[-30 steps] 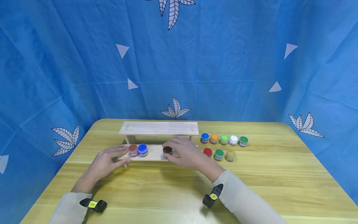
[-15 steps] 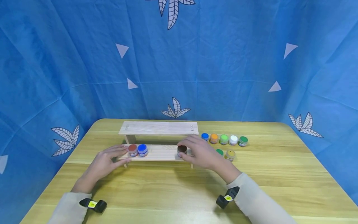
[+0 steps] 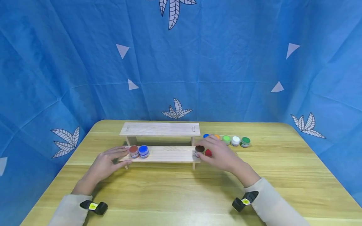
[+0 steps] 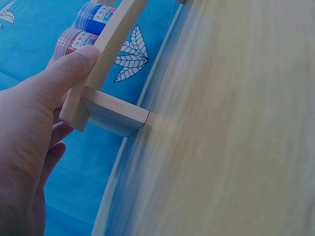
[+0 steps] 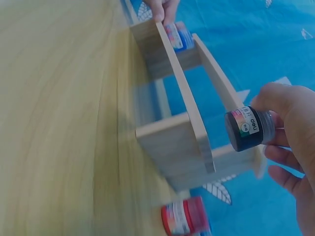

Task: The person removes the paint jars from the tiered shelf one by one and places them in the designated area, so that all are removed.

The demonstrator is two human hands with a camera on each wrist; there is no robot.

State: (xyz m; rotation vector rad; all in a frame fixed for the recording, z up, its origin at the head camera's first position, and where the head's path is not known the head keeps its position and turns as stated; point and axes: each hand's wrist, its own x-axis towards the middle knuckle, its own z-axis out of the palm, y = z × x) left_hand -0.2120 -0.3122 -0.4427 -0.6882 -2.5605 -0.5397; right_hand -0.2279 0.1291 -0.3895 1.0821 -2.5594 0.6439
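A two-tier pale wooden rack [image 3: 169,154] stands on the table. On its lower shelf, at the left end, a reddish-brown paint jar [image 3: 134,152] and a blue paint jar [image 3: 144,152] sit side by side. My left hand [image 3: 106,163] grips that end; in the left wrist view its thumb presses the board's front edge beside the jars. With thumb and fingers my right hand [image 3: 222,155] pinches a dark paint jar [image 5: 244,129] at the shelf's right end. The right wrist view shows this jar held by its lid end, raised off the shelf board.
Right of the rack stands a back row of paint jars, among them light green [image 3: 226,139], white [image 3: 235,141] and dark green [image 3: 245,142]. A red paint jar [image 5: 184,216] stands just past the rack's right end. Other jars are hidden behind my right hand. Blue cloth [image 3: 240,78] hangs behind the table.
My right hand has carried the dark jar rightward along the lower shelf, from right of its middle to its right end. My left hand has stayed in place.
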